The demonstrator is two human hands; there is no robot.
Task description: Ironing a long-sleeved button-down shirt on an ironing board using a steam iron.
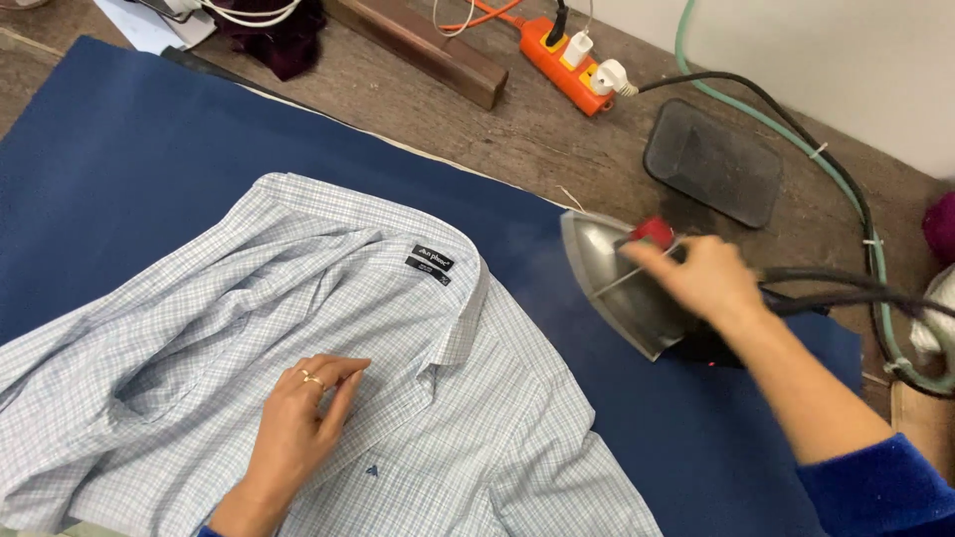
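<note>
The right hand [701,283] is closed around the handle of a steam iron [622,283], fingers wrapped over the top next to a red knob [654,232]. The hand is a little blurred. The iron is tipped so its shiny metal sole faces left, toward the shirt, and it sits over the right part of the blue cloth [119,169], just beside the shirt's shoulder but not touching it. A faint haze of steam shows between the iron and the shirt. Black cords [856,288] run from the back of the iron off to the right.

The left hand [298,428] lies open and flat on the front of a light checked shirt [199,338], fingers together and pointing up toward the collar, holding nothing, just pressing on the fabric. There is a ring on one finger. The shirt is spread across the blue cloth, collar [428,268] toward the far side, with a dark label inside the neck; its left part is rumpled into folds.

The blue cloth covers most of a worn wooden table [527,139]. On the bare wood beyond it rest a dark rubber iron rest [711,164], near the iron's tip, an orange power strip [567,60] with plugs in it, and a wooden block [428,45]. A green hose [766,119] curves along the right side.
</note>
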